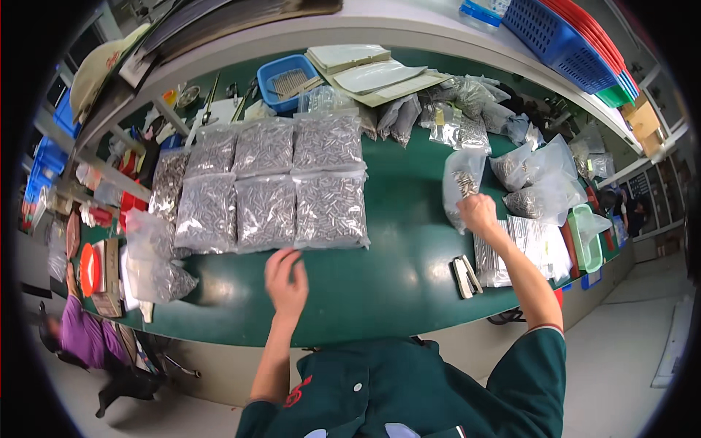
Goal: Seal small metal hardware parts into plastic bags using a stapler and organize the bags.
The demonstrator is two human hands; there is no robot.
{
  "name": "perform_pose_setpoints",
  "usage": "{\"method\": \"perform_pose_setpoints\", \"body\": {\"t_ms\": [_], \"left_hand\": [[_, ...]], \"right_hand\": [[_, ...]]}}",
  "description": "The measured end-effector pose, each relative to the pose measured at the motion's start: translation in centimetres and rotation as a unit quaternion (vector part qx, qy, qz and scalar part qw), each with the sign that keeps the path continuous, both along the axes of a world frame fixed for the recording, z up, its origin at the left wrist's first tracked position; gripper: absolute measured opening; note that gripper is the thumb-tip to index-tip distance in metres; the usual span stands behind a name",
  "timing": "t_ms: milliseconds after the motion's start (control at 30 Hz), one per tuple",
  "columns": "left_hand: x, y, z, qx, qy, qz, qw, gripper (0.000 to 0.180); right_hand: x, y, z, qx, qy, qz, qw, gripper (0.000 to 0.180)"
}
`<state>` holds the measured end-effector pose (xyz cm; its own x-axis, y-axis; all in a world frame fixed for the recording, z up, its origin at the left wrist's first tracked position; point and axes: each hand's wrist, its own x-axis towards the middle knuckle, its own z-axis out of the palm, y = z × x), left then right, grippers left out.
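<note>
My left hand (286, 283) is over the green table top, its fingers apart and holding nothing. Its fingertips are close to the lower edge of several flat clear bags (330, 208), laid in two rows and filled with small grey metal pins. My right hand (478, 213) is closed at an open clear plastic bag (454, 169) with some metal pins (465, 182) in it. The fingertips are hidden, so what they pinch cannot be made out. A pale stapler (465, 277) lies on the table below that hand.
Flat printed bags (518, 252) lie under my right forearm. Bulging part bags (540, 182) and a green tray (586, 237) stand at right. A blue basket (285, 79) and papers (380, 73) sit behind. A shelf (409, 25) spans above. A person in purple (87, 332) is at far left.
</note>
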<state>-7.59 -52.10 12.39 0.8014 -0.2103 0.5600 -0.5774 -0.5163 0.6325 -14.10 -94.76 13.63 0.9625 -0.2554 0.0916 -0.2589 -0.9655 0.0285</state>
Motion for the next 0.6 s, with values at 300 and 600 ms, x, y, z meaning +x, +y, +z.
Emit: {"method": "perform_pose_setpoints", "body": {"t_ms": [300, 600], "left_hand": [[3.4, -15.1, 6.0, 0.300, 0.121, -0.274, 0.906, 0.039], [-0.7, -7.5, 2.0, 0.271, 0.114, -0.313, 0.903, 0.010]], "right_hand": [[-7.5, 15.7, 2.9, 0.125, 0.021, 0.182, 0.975, 0.020], [-14.3, 19.0, 4.8, 0.136, 0.061, 0.275, 0.950, 0.012]]}}
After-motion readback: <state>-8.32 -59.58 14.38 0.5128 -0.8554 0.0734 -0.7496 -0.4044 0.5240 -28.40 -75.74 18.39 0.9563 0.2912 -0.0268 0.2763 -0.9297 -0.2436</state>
